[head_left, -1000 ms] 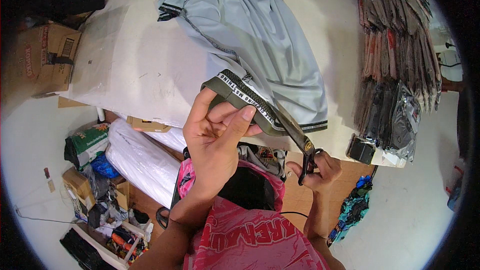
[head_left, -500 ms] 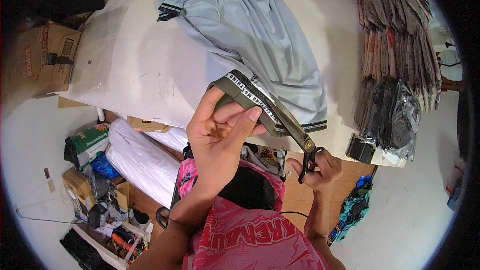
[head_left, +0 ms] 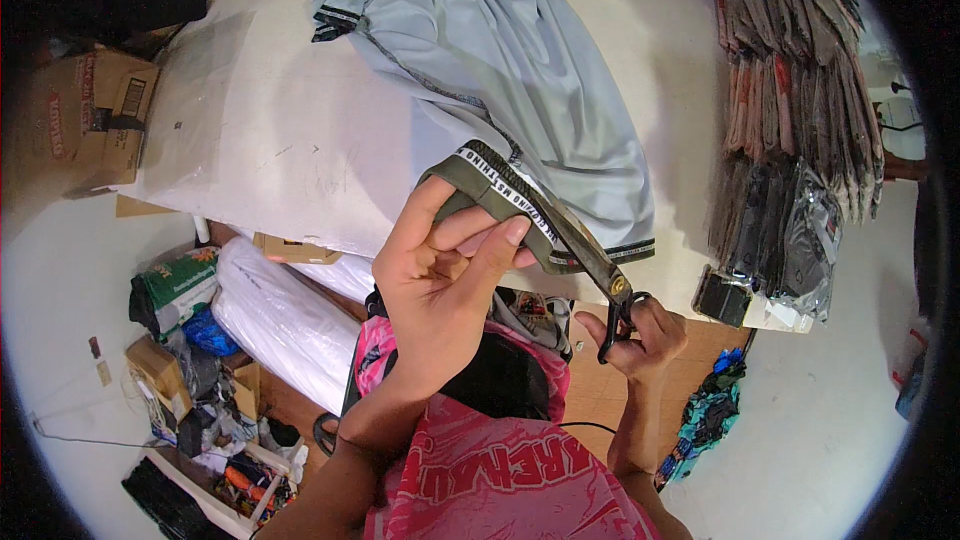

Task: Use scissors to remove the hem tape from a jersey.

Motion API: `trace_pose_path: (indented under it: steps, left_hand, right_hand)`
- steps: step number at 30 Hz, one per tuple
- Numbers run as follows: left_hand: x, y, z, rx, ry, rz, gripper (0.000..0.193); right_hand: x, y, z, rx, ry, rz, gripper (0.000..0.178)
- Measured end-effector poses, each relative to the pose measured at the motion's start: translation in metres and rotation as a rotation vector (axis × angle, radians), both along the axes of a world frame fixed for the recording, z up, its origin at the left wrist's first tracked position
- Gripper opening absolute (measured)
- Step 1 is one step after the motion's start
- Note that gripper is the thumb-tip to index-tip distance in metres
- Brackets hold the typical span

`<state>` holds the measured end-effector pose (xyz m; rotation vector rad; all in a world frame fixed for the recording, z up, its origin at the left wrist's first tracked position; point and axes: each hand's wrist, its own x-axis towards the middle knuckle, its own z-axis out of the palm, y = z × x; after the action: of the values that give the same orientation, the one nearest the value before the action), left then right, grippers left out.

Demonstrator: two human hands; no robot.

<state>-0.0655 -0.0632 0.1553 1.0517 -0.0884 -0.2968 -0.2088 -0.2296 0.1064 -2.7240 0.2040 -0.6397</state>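
My left hand (head_left: 445, 285) is raised close to the camera and pinches the olive green waistband (head_left: 495, 195) of a garment, a band with a white printed stripe. My right hand (head_left: 650, 335) grips black-handled scissors (head_left: 600, 275), whose blades run up along the band. Behind them a light grey garment (head_left: 510, 70) with dark trim lies spread on the white table (head_left: 270, 140).
Stacks of plastic-bagged dark clothing (head_left: 790, 110) fill the table's right side. A cardboard box (head_left: 85, 120) stands at the left. White fabric rolls (head_left: 285, 320) and cluttered boxes and bags (head_left: 190, 390) lie on the floor below the table edge.
My left hand has lifted the waistband slightly and shifted right; the scissors have slid further along the band. The grey garment stays put.
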Motion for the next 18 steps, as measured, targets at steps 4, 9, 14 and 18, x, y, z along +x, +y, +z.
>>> trace_pose_path:
  steps: [4, 9, 14, 18]
  left_hand:
    - [0.0007, 0.0011, 0.0005, 0.007, 0.012, 0.000, 0.040]
    - [0.0007, 0.0003, -0.0022, -0.021, -0.017, -0.011, 0.041]
    - [0.0025, 0.0008, -0.0064, -0.019, -0.052, 0.011, 0.045]
    - [0.0014, -0.0031, -0.0050, -0.019, -0.078, 0.032, 0.048]
  right_hand:
    - [-0.0014, -0.0033, -0.0005, -0.025, -0.001, 0.007, 0.048]
    - [-0.0013, -0.0038, -0.0009, 0.081, -0.029, -0.001, 0.046]
    - [-0.0074, -0.0053, 0.0021, 0.130, 0.013, -0.025, 0.056]
    - [-0.0069, -0.0027, 0.0015, 0.141, 0.026, -0.018, 0.055]
